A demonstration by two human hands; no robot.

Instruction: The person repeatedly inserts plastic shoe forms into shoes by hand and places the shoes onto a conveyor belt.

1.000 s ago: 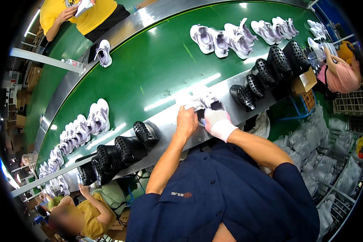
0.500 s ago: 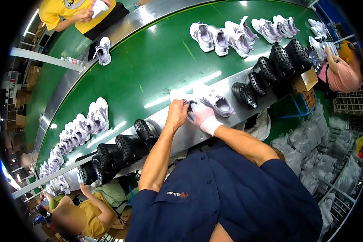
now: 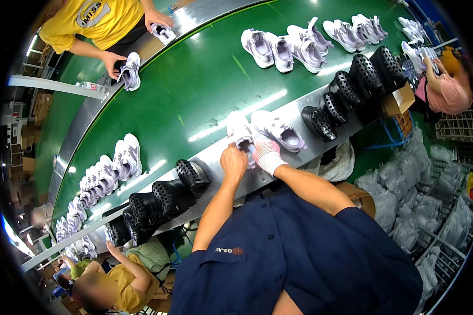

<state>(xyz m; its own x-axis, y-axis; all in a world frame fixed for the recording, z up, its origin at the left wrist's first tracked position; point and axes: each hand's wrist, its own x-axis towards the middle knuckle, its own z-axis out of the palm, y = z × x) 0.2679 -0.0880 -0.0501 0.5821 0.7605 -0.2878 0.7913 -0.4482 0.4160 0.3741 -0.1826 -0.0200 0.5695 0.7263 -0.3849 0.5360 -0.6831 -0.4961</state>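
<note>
Left hand (image 3: pixel 233 161), bare: fingers curled narrow, holding the collar of one white shoe (image 3: pixel 238 124). Right hand (image 3: pixel 268 156), striped glove: touching that shoe's opposite side; how closed, cannot tell. Shoe: between both hands, toe outward, on the metal surface (image 3: pixel 253 181). Fingertips: largely hidden. Second shoe (image 3: pixel 274 127): just beside, right, unheld.

Green bench (image 3: pixel 205 79), metal border (image 3: pixel 299 112)

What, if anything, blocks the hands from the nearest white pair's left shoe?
Nothing visible: the left hand and gloved right hand are at the heel end of the left shoe. The right shoe sits beside it, not between.
</note>
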